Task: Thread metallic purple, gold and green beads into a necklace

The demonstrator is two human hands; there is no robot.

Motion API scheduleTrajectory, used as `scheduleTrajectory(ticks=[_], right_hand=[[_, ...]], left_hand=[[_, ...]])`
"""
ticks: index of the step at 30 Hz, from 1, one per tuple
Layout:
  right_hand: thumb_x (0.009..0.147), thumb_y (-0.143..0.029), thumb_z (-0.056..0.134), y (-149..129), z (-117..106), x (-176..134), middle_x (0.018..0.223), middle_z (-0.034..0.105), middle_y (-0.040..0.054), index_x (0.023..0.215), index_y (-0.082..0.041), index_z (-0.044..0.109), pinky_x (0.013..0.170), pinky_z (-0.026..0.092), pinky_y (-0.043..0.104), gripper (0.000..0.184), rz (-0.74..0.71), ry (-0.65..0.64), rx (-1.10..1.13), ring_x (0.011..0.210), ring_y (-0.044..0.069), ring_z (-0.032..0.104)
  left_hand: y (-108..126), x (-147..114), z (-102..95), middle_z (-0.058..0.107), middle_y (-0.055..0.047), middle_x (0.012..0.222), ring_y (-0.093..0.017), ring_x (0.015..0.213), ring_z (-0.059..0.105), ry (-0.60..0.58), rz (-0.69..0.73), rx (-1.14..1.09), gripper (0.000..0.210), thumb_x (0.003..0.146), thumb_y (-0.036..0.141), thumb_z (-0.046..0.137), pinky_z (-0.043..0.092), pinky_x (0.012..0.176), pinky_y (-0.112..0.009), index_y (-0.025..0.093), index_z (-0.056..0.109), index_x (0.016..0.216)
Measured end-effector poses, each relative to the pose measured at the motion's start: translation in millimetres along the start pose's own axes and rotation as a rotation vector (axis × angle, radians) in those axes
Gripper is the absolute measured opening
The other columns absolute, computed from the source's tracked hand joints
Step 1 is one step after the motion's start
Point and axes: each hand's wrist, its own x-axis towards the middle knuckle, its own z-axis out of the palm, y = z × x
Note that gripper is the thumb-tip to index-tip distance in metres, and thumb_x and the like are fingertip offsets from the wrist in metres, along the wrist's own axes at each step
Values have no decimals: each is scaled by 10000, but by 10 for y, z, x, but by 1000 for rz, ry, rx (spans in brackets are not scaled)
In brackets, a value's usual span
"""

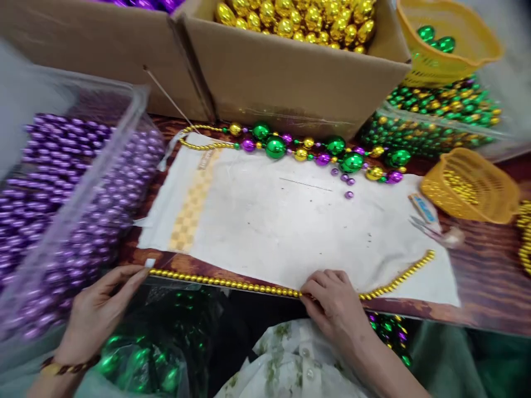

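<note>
Gently now — keep light tension on the strand of round, shiny gold beads [232, 283], pinched at one end by the left hand [102, 301], gripped partway by the right hand [332, 301], well apart, along the near edge of the dark red wooden table [493, 276]. Rest the loose tail [398, 281] on the white cloth [257, 221]. Nearby, glossy green balls [139, 356] in a clear plastic bag [166, 309]; purple beads [62, 143] in a clear plastic bin [130, 113]; gold beads [460, 187] in an orange basket [443, 207]; farther, gold egg-shaped beads [311, 19] in a brown cardboard box [290, 83] — green ones [446, 44] in a yellow basket [431, 72]
</note>
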Motion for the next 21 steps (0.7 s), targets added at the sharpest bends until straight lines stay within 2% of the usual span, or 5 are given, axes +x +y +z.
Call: scheduleTrajectory(ticks=[2,4,9,15,21], right_hand=[[891,-182,555,11,-1,-34,857,639,9,869,-249,615,777,325,376,93,-28,-7,8,827,208,564],[888,-228,573,73,40,-54,880,651,-4,931,-267,604,762,329,367,66,-94,19,-13,814,195,585],[870,-299,606,211,178,-43,919,669,-11,1016,-270,590,721,361,350,149,-217,75,-131,802,179,620],[876,-289,598,176,190,-66,901,664,-18,1004,-265,584,738,370,359,131,-183,75,-150,799,175,615],[852,-231,597,148,238,-48,868,649,-16,939,-259,594,754,330,373,91,-116,116,-34,785,186,583]], left_hand=[[154,-24,-41,715,6,944,-181,857,655,-57,-13,-125,260,848,441,609,499,800,-252,214,671,959],[245,-34,-55,705,-19,869,-178,791,641,-59,-17,-170,256,876,422,572,489,726,-245,187,670,908],[252,-45,-50,687,-17,837,-158,747,605,-64,-42,-147,233,904,379,538,442,665,-225,186,668,888],[201,-66,-45,690,-21,871,-171,796,612,-61,-29,-165,209,894,365,554,442,681,-227,191,668,900],[156,-30,-37,699,-25,875,-178,813,634,-60,-24,-147,247,891,404,549,471,710,-231,188,667,911]])
